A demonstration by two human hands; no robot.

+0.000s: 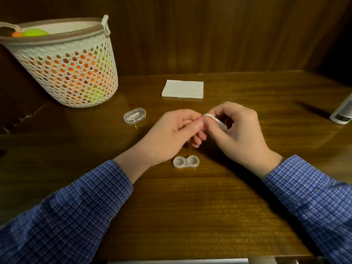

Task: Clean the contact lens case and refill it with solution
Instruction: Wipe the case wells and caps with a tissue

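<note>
The clear contact lens case [186,162], with two round wells and no caps on, lies flat on the wooden table [190,216], just below my hands. Both hands are raised above it and meet fingertip to fingertip. My right hand [241,135] pinches a small white-and-clear plastic piece [214,121]. My left hand [171,134] grips the left end of that piece, where a bit of pink [200,117] shows between the fingers. What the piece is cannot be told. A white solution bottle [342,112] lies at the right edge, partly cut off.
A folded white tissue [182,89] lies behind my hands. A small clear oval box [134,115] with a white item inside sits to the left. A white mesh basket [66,63] holding orange and green things stands at the back left. A wooden wall rises behind the table.
</note>
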